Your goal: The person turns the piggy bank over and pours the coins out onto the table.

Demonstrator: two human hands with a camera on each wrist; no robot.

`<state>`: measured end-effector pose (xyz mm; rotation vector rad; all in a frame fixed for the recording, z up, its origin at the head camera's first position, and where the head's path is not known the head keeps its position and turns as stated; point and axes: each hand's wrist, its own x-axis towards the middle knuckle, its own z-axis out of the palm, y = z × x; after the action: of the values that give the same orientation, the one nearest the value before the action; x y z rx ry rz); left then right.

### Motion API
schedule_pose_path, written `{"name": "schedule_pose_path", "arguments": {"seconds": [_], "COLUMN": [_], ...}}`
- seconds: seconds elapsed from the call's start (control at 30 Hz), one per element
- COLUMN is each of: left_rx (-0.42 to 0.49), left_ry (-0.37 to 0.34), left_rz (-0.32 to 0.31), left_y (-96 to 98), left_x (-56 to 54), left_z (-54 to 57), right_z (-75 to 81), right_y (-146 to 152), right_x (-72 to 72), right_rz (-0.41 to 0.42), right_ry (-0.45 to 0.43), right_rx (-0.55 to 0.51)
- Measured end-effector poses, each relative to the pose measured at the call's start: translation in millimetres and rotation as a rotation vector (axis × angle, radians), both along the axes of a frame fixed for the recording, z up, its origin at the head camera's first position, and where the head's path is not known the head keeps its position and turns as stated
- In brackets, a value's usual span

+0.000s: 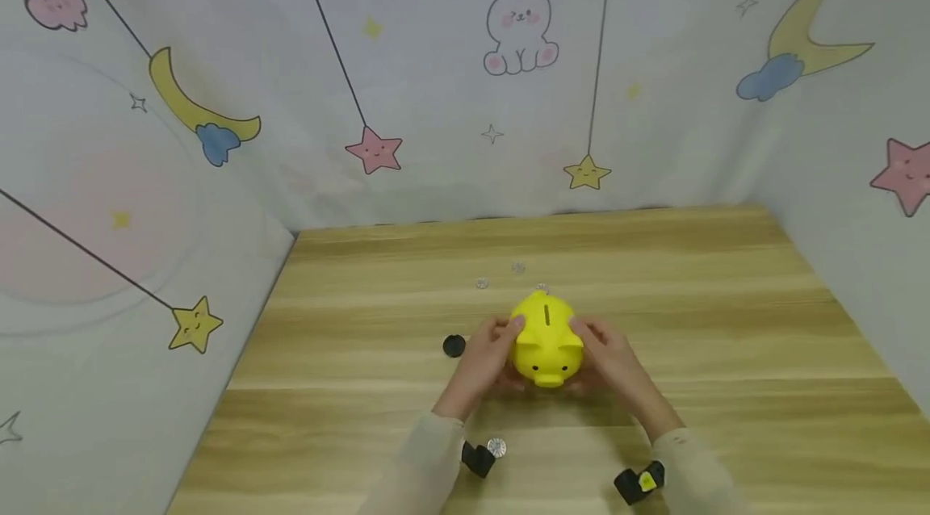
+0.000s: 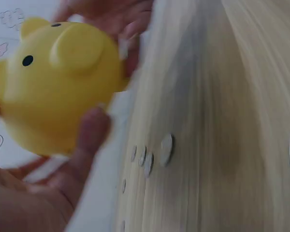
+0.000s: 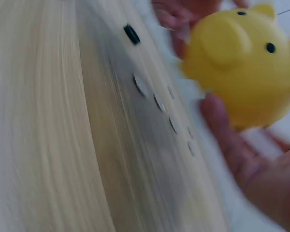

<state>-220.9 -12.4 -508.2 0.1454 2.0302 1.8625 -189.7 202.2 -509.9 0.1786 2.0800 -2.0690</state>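
Observation:
A yellow piggy bank (image 1: 546, 345) is held between both hands, its snout toward me and the coin slot on top showing in the head view. On its left side my left hand (image 1: 485, 353) grips it, thumb along the upper flank. My right hand (image 1: 609, 357) grips the opposite side in the same way. Both wrist views show the piggy bank (image 2: 63, 92) raised off the table, with fingers (image 3: 227, 130) of the right hand under its belly. A round black plug (image 1: 454, 346) lies just left of the left hand.
Silver coins lie scattered on the wood-grain table (image 1: 349, 418): one coin (image 1: 518, 266) behind the piggy bank, another coin (image 1: 496, 448) near the left wrist, several more (image 2: 167, 149) below it. A white cloth (image 1: 450, 79) with printed stars and rabbits surrounds the table.

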Motion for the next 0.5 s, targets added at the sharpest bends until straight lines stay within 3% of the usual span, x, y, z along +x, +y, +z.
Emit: {"name": "schedule_pose_path", "arguments": {"seconds": [0.07,0.1,0.17,0.3,0.33,0.4,0.5], "left_rx": [0.078,0.089,0.061,-0.100,-0.113,-0.101,0.002], "left_ry": [0.124,0.157,0.122,-0.078,-0.103,-0.086,0.030], "left_rz": [-0.018,-0.023,-0.045,-0.061,-0.071,-0.065,-0.031], "left_y": [0.7,1.5,2.9,5.8,5.9,6.1,6.7], "left_x": [-2.4,-4.0,-4.3,-1.7,-1.0,-1.6,-4.0], "left_z": [1.1,2.4,4.5,6.0,5.2,3.7,4.4], "right_z": [3.1,6.0,8.3,5.4,3.1,3.2,9.7], "right_y": [6.0,8.6,11.5,8.2,7.0,5.6,5.2], "right_x": [-0.3,-1.3,-3.6,-4.2,-3.7,-2.1,-2.9], "right_rz": [0.003,0.008,0.050,0.097,0.106,0.080,0.038], "right_ry": [0.180,0.215,0.169,-0.119,-0.149,-0.145,-0.001], "right_rx": [-0.024,-0.033,-0.020,0.050,0.059,0.053,0.035]}}
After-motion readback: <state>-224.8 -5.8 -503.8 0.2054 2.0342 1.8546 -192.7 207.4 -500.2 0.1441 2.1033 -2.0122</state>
